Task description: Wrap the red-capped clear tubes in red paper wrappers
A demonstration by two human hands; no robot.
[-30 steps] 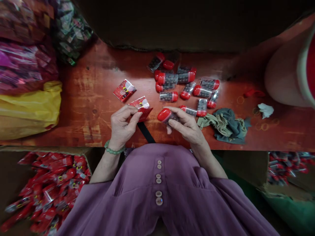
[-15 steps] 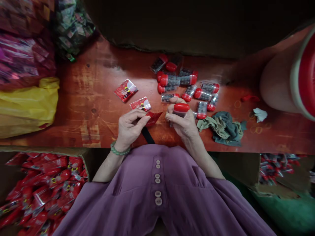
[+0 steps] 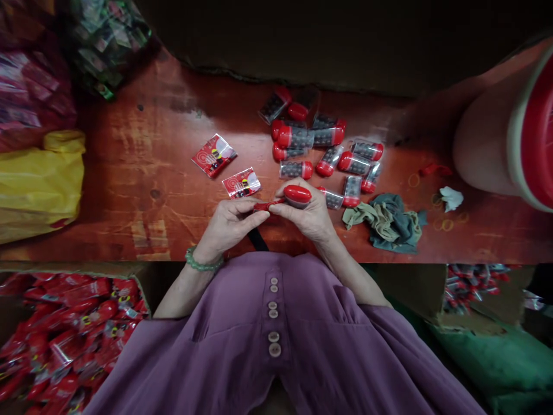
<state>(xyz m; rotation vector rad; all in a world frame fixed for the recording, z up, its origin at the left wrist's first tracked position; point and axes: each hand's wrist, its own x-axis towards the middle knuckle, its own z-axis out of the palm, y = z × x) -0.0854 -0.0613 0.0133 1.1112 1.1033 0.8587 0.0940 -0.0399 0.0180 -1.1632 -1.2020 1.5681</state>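
My left hand (image 3: 228, 222) pinches a small red packet (image 3: 264, 205) at the table's front edge. My right hand (image 3: 309, 216) grips a clear tube with a red cap (image 3: 297, 195), held against the packet's end. The two hands touch over the red wooden table (image 3: 142, 190). Two flat red-and-white packets (image 3: 242, 183) lie just beyond my left hand. A heap of several red-capped tubes (image 3: 322, 144) filled with dark beads lies beyond my right hand.
A crumpled grey-green cloth (image 3: 391, 222) lies right of my hands. A yellow bag (image 3: 38, 181) sits at the left, wrapped goods behind it. Boxes of red packets stand at lower left (image 3: 64, 334) and lower right (image 3: 469, 285). A large red-lidded jar (image 3: 510, 138) lies at far right.
My right hand has turned the tube and brought it left to the packet. My left hand moved right to meet it, so the hands now touch.
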